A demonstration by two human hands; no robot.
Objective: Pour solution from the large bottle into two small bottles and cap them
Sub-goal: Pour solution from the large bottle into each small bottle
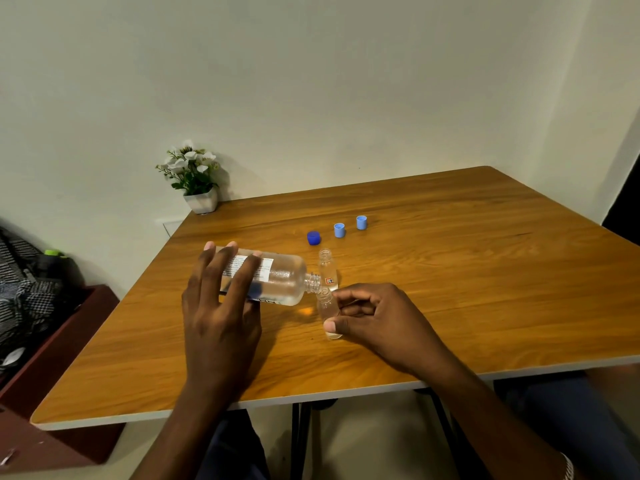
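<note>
Fingers (242, 271) of left hand (218, 317) splay over tipped large bottle (284, 280).

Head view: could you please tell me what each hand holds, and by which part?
The left hand holds the large clear plastic bottle round its labelled body; the right hand pinches a small clear bottle by its lower body.

The counter's (485, 271) right half lies bare. Three blue caps (339, 230) and an upright small bottle (327, 271) cluster mid-counter; a flower pot (201, 199) stands by the far-left corner.
</note>
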